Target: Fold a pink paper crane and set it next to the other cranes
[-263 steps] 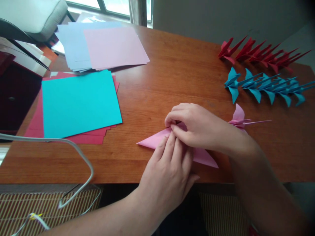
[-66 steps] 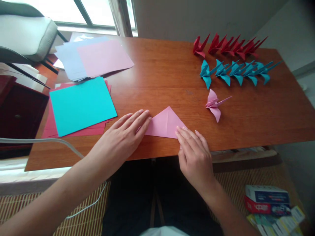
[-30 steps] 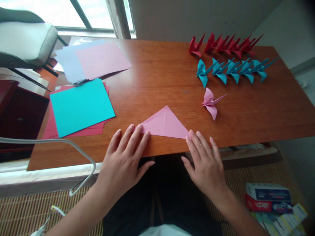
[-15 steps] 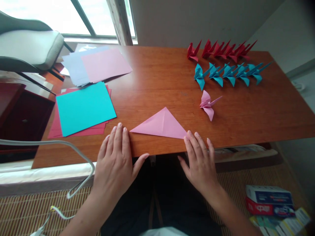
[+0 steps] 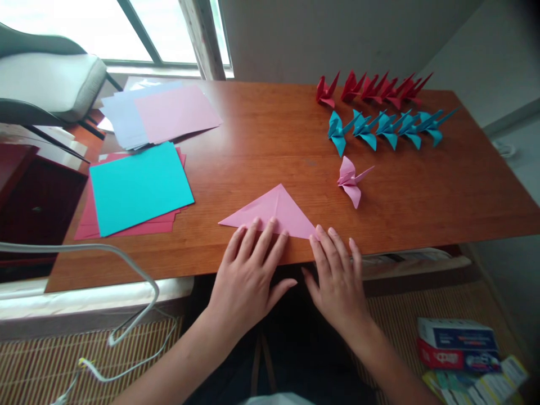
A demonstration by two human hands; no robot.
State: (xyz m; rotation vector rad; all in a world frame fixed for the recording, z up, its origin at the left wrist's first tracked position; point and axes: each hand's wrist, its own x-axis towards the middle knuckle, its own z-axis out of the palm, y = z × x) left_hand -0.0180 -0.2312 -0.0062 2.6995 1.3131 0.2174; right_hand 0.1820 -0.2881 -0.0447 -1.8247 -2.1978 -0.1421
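Note:
A pink sheet of origami paper (image 5: 276, 205), folded into a triangle, lies flat near the front edge of the wooden table (image 5: 270, 140). It shows a crease running down from its top corner. My left hand (image 5: 251, 270) rests with fingers spread on the triangle's lower edge, around its middle. The fingertips of my right hand (image 5: 340, 275) press at the triangle's right corner, fingers extended. To the right, beyond my right hand, stands a finished pink paper crane (image 5: 350, 181).
Blue paper cranes (image 5: 337, 133) and red paper cranes (image 5: 325, 91) line up at the back right. On the left lie a turquoise sheet (image 5: 141, 188) over red paper, and pale pink and lilac sheets (image 5: 175, 112). A white cable (image 5: 139, 270) loops at the front left.
My left hand has moved right, from the table beside the triangle's left corner onto its lower edge. My right hand stays at the right corner. The view has shifted slightly.

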